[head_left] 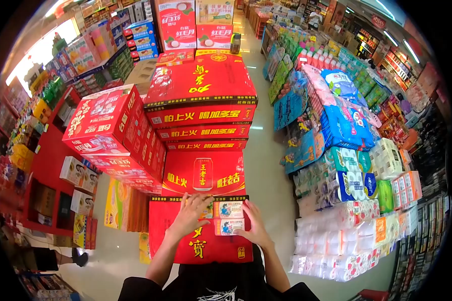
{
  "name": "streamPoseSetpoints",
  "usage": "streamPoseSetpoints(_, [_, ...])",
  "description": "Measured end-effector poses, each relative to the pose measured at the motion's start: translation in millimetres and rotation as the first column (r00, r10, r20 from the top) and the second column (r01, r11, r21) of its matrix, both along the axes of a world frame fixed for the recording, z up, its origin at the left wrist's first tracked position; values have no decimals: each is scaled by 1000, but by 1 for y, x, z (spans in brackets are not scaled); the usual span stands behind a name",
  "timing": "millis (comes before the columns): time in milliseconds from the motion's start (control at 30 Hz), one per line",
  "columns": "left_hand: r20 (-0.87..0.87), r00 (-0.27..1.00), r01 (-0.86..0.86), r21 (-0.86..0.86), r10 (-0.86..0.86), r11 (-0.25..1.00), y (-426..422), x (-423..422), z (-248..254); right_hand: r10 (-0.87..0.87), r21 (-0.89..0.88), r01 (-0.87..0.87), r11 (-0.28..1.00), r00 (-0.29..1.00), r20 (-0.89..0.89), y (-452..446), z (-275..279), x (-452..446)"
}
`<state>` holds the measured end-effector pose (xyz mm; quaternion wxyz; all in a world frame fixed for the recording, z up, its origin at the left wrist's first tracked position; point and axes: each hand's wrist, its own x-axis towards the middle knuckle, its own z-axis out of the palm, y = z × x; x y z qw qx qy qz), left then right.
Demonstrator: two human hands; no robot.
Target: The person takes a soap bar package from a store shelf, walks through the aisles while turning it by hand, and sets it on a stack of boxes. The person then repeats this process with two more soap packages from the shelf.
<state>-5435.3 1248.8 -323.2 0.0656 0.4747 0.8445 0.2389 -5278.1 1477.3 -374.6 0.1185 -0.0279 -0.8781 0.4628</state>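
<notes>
Two small white boxes with a blue-and-red picture, the far box (231, 209) and the near box (229, 227), lie one behind the other on a red drink carton (171, 251) in front of me. My left hand (191, 215) curls over a small yellow-green box (206, 211) at their left, largely hidden by the fingers. On the right, my right hand (254, 226) spans the ends of both white boxes, thumb at the near one and fingers at the far one.
Stacked red drink cartons (201, 85) rise ahead. Red-and-white cartons (103, 120) stand left of them. Across the aisle floor (266, 200) are wrapped paper rolls (331, 241) and blue packs (346, 125). A person's dark shoe (79, 257) shows at lower left.
</notes>
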Motion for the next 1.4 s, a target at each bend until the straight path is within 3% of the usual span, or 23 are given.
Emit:
streamPoseSetpoints(167, [43, 991, 122, 21, -123, 992, 15, -10, -15, -20, 15, 20, 1000, 1000, -10, -10, -2, -7])
streamPoseSetpoints(1100, [65, 990, 123, -13, -122, 992, 17, -20, -25, -111, -34, 107, 994, 986, -122, -18, -23, -9])
streamPoseSetpoints(1400, [-6, 992, 124, -12, -124, 992, 17, -23, -29, -123, -65, 115, 991, 982, -144, -20, -18, -8])
